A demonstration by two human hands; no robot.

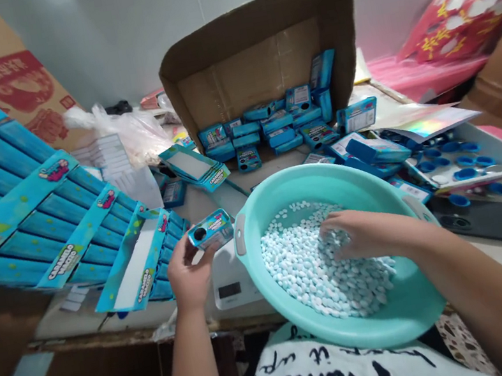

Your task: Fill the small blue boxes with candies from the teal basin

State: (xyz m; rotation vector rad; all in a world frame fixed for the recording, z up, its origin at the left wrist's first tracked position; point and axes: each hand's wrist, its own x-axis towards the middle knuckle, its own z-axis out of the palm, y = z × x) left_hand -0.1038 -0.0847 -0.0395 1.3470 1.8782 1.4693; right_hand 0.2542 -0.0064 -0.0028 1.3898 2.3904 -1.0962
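My left hand (pixel 189 276) grips a small blue candy box (pixel 210 229) with a round hole in its end, holding it above a white digital scale (pixel 229 282). My right hand (pixel 357 234) reaches into a teal plastic basin (pixel 401 310) and rests fingers-down in a heap of small white and pale-blue candies (pixel 317 273); its fingers curl into the pile, and what they hold is hidden. The basin sits tilted at the table's near edge, against my white shirt.
A tipped cardboard carton (pixel 256 51) at the back holds several blue boxes (pixel 269 126). Stacked blue display packs (pixel 32 213) fill the left. A tray with blue caps (pixel 462 160) lies on the right, beside red and pink packaging (pixel 451 29). A plastic bag (pixel 125 132) sits behind.
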